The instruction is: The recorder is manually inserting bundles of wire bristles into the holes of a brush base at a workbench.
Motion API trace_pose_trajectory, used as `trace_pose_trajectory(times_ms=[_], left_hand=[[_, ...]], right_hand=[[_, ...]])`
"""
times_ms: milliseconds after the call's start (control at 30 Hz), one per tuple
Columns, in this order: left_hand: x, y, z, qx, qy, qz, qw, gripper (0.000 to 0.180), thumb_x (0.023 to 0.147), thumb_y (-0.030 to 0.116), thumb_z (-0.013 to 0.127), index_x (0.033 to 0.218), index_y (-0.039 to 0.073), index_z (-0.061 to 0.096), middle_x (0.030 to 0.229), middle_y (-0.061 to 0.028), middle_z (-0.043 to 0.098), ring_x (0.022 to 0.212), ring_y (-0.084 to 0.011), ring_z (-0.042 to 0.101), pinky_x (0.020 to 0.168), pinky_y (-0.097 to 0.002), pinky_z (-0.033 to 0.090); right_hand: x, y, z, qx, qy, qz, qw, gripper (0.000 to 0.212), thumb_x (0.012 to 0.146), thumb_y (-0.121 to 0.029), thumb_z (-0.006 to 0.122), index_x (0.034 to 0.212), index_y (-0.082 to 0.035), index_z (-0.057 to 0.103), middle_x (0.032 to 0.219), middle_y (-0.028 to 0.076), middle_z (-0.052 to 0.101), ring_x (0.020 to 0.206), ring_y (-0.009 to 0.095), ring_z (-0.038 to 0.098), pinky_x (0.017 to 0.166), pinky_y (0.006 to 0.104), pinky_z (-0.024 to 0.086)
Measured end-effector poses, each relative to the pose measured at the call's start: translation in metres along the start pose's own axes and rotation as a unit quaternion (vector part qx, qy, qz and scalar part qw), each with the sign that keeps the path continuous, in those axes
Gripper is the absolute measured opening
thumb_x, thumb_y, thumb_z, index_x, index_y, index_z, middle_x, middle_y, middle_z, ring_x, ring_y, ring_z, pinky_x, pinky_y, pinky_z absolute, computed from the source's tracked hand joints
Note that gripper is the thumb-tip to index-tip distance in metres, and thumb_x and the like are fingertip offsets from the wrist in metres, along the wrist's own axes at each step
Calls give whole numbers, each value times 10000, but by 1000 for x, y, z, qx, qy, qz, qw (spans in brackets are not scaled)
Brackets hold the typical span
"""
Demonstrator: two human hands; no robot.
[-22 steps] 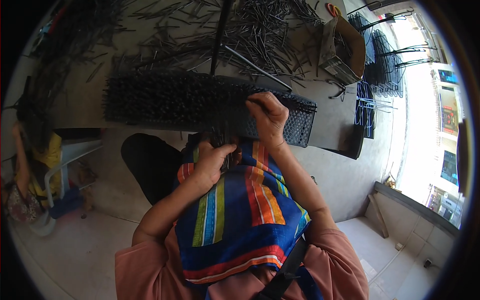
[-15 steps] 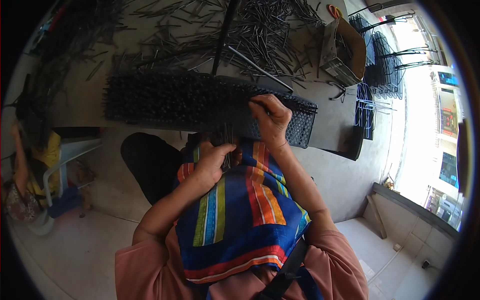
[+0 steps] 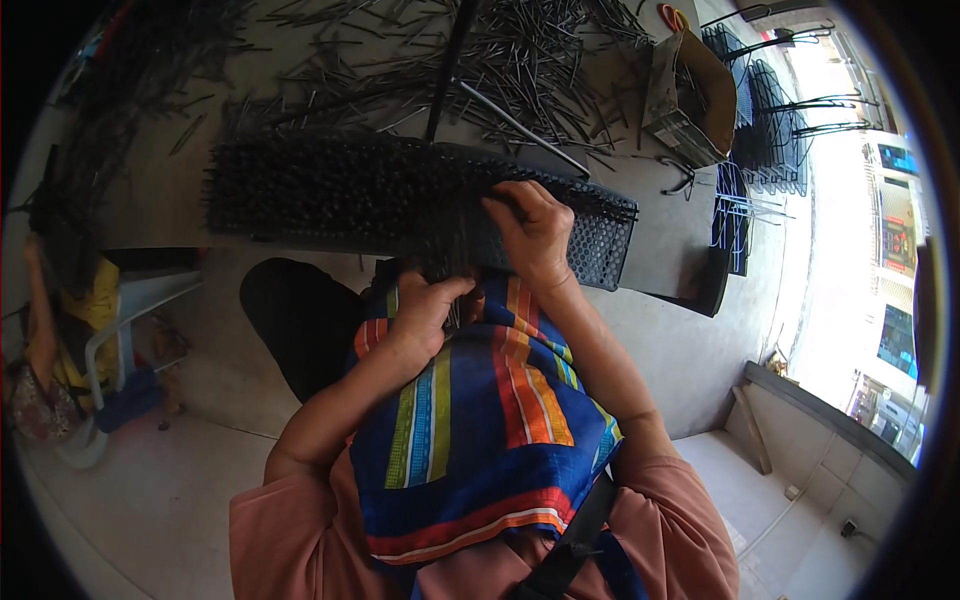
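Nearside of the rack, our left hand clasps strips; over it, our right hand is pinched, contents unclear. Strips likely light, stiff; we'd hold mid-length.

A cardboard box sits upper right and a pale chair stands far left
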State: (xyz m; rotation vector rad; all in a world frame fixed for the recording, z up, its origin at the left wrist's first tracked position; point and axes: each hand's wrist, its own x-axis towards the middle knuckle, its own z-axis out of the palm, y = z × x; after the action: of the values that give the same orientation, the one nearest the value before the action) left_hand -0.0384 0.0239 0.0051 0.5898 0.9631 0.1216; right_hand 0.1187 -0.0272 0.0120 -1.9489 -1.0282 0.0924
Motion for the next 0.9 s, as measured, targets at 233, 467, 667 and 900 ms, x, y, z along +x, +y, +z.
trace_pose_trajectory(times_ms=[233, 467, 667, 900], left_hand=[[1, 0, 7, 40, -34, 33, 998, 64, 796, -25, 653, 856, -3, 648, 715, -89, 660, 545, -182, 642, 486, -256, 509], [7, 3, 12, 54, -67, 56, 995, 80, 800, -34, 646, 874, -7, 643, 765, -103, 673, 591, -187, 661, 484, -270, 517], [10, 5, 15, 9, -28, -9, 1000, 139, 796, -54, 622, 928, -15, 632, 803, -137, 681, 655, -219, 685, 517, -308, 552], [10, 4, 13, -20, -43, -18, 999, 128, 783, -43, 635, 906, -10, 639, 780, -120, 678, 636, -221, 679, 509, -312, 549]], right_hand=[[-9, -1, -19, 252, -141, 291, 912, 126, 781, 16, 690, 899, 10, 645, 616, 2, 587, 506, 55, 512, 461, 218, 392], [-10, 7, -20, 337, -49, 276, 899, 135, 793, 58, 672, 904, -9, 633, 666, -15, 598, 492, 46, 492, 446, 198, 373], [-3, 13, -11, 206, 125, 126, 962, 110, 819, 36, 674, 898, -22, 624, 708, -28, 614, 560, 32, 512, 509, 189, 407], [-2, 18, -17, 38, 74, 25, 996, 149, 784, 26, 705, 905, -33, 641, 710, 30, 626, 606, 50, 556, 572, 192, 438]])
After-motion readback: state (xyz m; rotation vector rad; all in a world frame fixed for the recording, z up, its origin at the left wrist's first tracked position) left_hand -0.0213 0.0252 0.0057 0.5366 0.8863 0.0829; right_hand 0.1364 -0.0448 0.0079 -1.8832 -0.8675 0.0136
